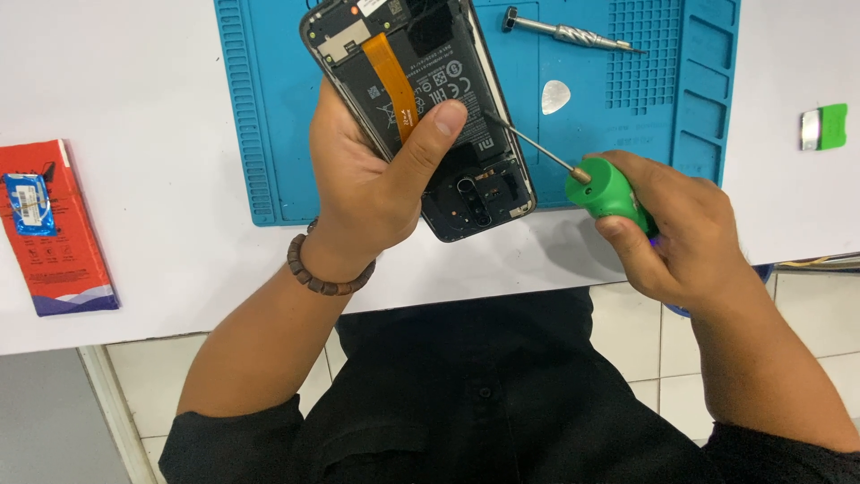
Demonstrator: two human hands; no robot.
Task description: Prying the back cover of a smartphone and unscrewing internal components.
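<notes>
My left hand grips an opened smartphone with its back cover off, showing a black battery and an orange flex cable. My thumb presses across the battery. My right hand is closed around a screwdriver with a green handle. Its thin metal shaft points up and left, and the tip touches the phone's right edge. The phone is tilted and held above a blue repair mat.
A metal screwdriver and a pale guitar-pick-shaped opening tool lie on the mat. A red box with a blue packet sits at the left of the white table. A green and silver small object lies at the right.
</notes>
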